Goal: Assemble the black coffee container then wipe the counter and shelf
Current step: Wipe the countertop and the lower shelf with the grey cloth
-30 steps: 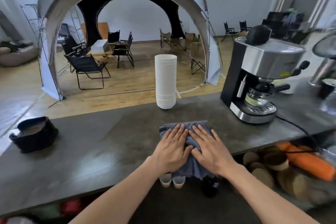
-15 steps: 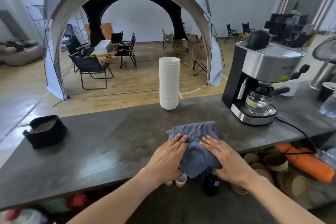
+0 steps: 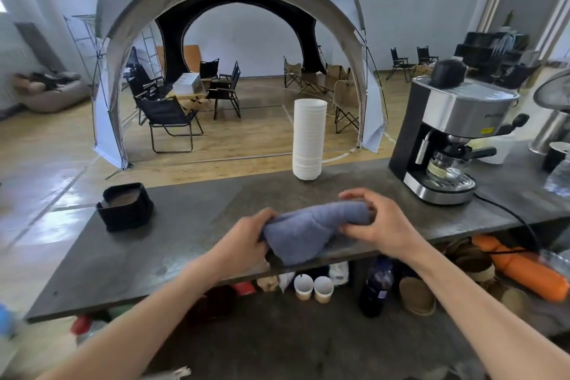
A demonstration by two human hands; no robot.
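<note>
A grey-blue cloth (image 3: 311, 230) is bunched up just above the front edge of the dark stone counter (image 3: 185, 244). My left hand (image 3: 243, 244) grips its left end and my right hand (image 3: 374, 222) grips its right end. The black coffee container (image 3: 125, 207) sits on the counter at the far left, open on top with brown grounds showing inside, well away from both hands. Under the counter runs the lower shelf (image 3: 277, 333).
A tall stack of white cups (image 3: 309, 139) stands at the counter's far edge. An espresso machine (image 3: 450, 139) with its cable (image 3: 518, 222) sits at the right. On the shelf are two paper cups (image 3: 313, 288), a dark bottle (image 3: 376, 290), brown items and an orange roll (image 3: 524, 268).
Both hands went from lying flat on the spread cloth to gathering it into a bunch and lifting it off the counter near the front edge.
</note>
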